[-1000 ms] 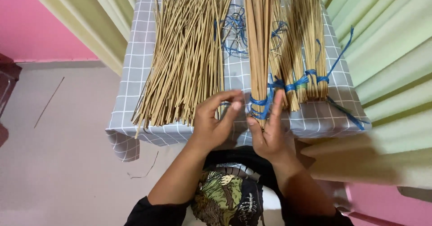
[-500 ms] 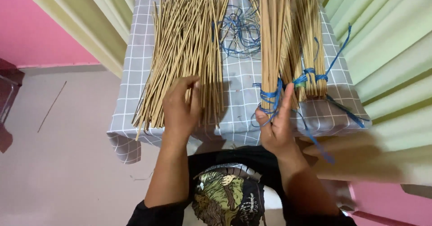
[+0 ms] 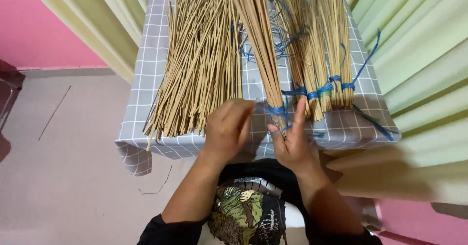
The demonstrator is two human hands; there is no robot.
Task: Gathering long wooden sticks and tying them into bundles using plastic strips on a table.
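Observation:
A bundle of thin tan sticks stands tilted over the table, bound near its lower end with blue string. My right hand grips the bundle's bound end. My left hand is beside it, fingers curled, at the lower edge of a loose pile of sticks; whether it holds sticks I cannot tell. To the right lie tied bundles with blue string bands.
A small table with a grey checked cloth carries everything. Loose blue string lies between the piles. Pale green curtains hang at the right and behind. A pinkish floor lies at left.
My left hand went to the loose pile, then came back toward the bundle. The bundle in my right hand has tilted and shifted left.

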